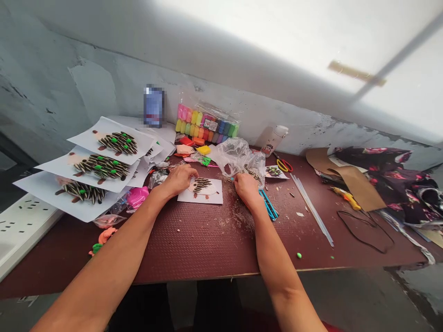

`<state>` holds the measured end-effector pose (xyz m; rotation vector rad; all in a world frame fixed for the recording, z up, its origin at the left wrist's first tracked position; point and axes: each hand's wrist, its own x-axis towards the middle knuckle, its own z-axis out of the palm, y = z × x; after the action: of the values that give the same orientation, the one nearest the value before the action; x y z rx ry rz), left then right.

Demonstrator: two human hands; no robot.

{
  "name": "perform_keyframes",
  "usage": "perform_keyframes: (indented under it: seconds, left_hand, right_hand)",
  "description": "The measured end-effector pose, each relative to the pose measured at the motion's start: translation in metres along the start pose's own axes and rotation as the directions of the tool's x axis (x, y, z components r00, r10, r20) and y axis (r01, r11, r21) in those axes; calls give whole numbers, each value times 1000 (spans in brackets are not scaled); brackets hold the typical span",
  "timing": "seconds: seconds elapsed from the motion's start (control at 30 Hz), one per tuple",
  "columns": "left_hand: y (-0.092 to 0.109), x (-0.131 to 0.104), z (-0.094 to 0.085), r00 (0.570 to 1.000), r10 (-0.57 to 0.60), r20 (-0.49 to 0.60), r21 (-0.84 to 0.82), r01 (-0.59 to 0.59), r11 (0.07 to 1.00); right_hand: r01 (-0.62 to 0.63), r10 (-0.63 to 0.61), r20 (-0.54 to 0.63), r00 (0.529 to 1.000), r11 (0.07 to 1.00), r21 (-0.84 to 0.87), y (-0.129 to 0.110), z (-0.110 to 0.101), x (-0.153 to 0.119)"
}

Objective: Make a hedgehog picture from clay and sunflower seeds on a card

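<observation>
A white card [216, 196] with a hedgehog figure of dark striped seeds [202, 186] on pale clay lies on the brown table. At the card's upper left corner is my left hand [182, 179], its fingers pressed together; anything between them is too small to name. To the right of the card, my right hand [245, 184] is closed by a clear plastic bag [232, 154] and a heap of seeds [253, 172]. What its fingertips hold, if anything, cannot be made out. Blue pens or tools [269, 206] lie beside the right wrist.
Finished-looking hedgehog sheets [83, 210] are stacked at the left near a power strip [24, 221]. Colored clay packs [207, 124], a white bottle [275, 140] and scissors [284, 165] stand or lie behind. Glue sticks [311, 210], a yellow glue gun [348, 198] and patterned cloth [398, 184] are right.
</observation>
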<state>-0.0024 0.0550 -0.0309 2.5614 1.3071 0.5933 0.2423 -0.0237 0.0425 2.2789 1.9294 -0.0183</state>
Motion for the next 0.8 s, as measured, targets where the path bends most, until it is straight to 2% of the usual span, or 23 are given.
perform_keyframes:
  seconds: [0.13, 0.23, 0.33, 0.4, 0.47, 0.53, 0.6, 0.67, 0.73, 0.8]
  left_hand:
    - [-2, 0, 2, 1000, 4, -11, -13, -4, 1000]
    - [-2, 0, 3, 1000, 2, -16, -21, -2, 1000]
    - [-2, 0, 2, 1000, -1, -13, -15, 0, 1000]
    - [-1, 0, 1, 1000, -1, -6, -11, 1, 1000]
    - [0, 0, 0, 1000, -1, 1, -10, 1, 1000]
    - [0, 0, -1, 1000, 1, 5, -8, -1, 1000]
    - [0, 0, -1, 1000, 5, 9, -2, -5, 1000]
    - [0, 0, -1, 1000, 4, 16, 2, -4, 1000]
    - [0, 1, -1, 1000, -2, 21, 1, 2, 1000]
    - [0, 1, -1, 1000, -6, 21, -4, 6, 1000]
  right_hand:
    - [-30, 29, -16, 999, 999, -23, -1, 2, 1]
    - [-8, 8, -26, 1000, 1000, 3, 1, 3, 1]
    - [24, -16, -77, 997, 995, 94, 5, 4, 2]
    - [80, -52, -126, 991, 971, 225, 6, 5, 3]
    - [198, -142, -161, 977, 889, 414, 6, 6, 4]
    - [306, -242, -187, 952, 740, 599, 3, 9, 6]
    - [338, -292, -197, 936, 590, 733, -1, 12, 7]
    - [314, -298, -182, 937, 487, 815, -5, 15, 7]
    - [291, -300, -165, 940, 447, 846, -10, 17, 7]
    - [303, -308, -168, 937, 470, 829, -16, 17, 5]
